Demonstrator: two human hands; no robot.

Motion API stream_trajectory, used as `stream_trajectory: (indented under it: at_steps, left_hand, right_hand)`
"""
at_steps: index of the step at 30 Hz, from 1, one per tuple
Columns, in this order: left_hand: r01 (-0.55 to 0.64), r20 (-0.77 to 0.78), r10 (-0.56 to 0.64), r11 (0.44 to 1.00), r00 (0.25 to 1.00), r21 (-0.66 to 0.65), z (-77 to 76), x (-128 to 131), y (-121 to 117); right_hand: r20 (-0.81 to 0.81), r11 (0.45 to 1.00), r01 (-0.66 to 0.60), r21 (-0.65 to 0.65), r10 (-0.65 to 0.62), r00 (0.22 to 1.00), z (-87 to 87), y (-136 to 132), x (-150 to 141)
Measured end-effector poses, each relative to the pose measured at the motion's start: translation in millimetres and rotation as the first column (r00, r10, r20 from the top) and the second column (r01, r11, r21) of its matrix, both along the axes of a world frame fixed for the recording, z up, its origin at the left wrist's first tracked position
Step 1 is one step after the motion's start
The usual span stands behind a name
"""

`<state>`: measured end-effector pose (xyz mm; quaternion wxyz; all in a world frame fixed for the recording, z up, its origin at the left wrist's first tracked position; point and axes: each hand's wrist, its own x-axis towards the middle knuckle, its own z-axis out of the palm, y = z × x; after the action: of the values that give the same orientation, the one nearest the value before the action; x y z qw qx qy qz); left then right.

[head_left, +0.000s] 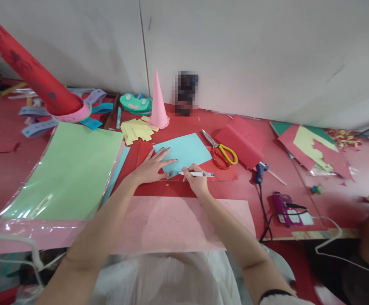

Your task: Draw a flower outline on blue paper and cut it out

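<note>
My left hand (152,166) lies flat with its fingers spread on the near left corner of a light blue sheet of paper (186,151). My right hand (196,180) is closed around a white pen with a blue cap (200,174), its tip at the sheet's near edge. The blue sheet rests on a red sheet (222,173) on the table. A large pale pink sheet (171,222) lies under my forearms.
Scissors with yellow and red handles (221,152) lie right of the blue sheet, beside folded red paper (241,140). A blue glue gun (260,173) and a purple power strip (283,208) sit at right. A green sheet (70,169), yellow strips (136,130) and a pink cone (157,101) are at left and behind.
</note>
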<state>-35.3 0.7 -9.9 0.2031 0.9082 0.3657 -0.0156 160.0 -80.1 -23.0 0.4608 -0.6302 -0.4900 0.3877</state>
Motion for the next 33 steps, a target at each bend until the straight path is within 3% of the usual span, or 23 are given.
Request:
stream_trajectory:
  at_steps: [33]
  left_hand:
    - [0.014,0.007,-0.014,1.0,1.0,0.013,-2.6,-0.7,1.3]
  right_hand:
    - [0.009,0.999,-0.032,-0.003,0.032,0.999,-2.3,1.4,0.7]
